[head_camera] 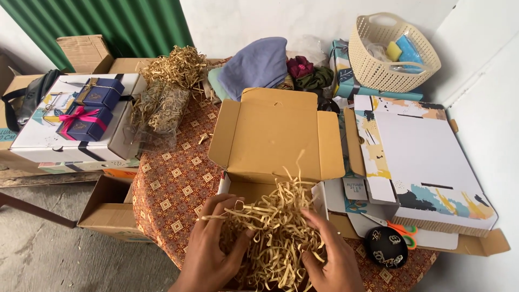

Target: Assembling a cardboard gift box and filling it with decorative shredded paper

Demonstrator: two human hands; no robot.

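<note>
Head view: we have both hands in the shredded paper filler (275, 227), which sits bunched at the front of the open brown mailer box (273, 138) on the patterned counter (173, 189). Our left hand (213, 246) is curled into the left side of the bunch, fingers spread and loosely gripping strands; our right hand (332, 254) is pressed on the right side, fingers partly closed over the strands. Step in hand looks like bedding the filler into the box base; we'd judge the next move needs the strands spread flat and tucked inside the walls, since several stick up over the front flap. Counts: one open mailer box with lid up, one flat printed box (427, 167) just right of it, one pair of orange-handled scissors (397, 228) beside a round black dish (386, 247) of small metal pieces. Back left: two navy gift boxes (92, 108), one with a pink ribbon, resting on a white printed carton (48, 138). One spare heap of filler (170, 81) behind, one blue cloth (257, 65), one cream basket (392, 51) at back right. One empty carton (108, 211) on the floor.
</note>
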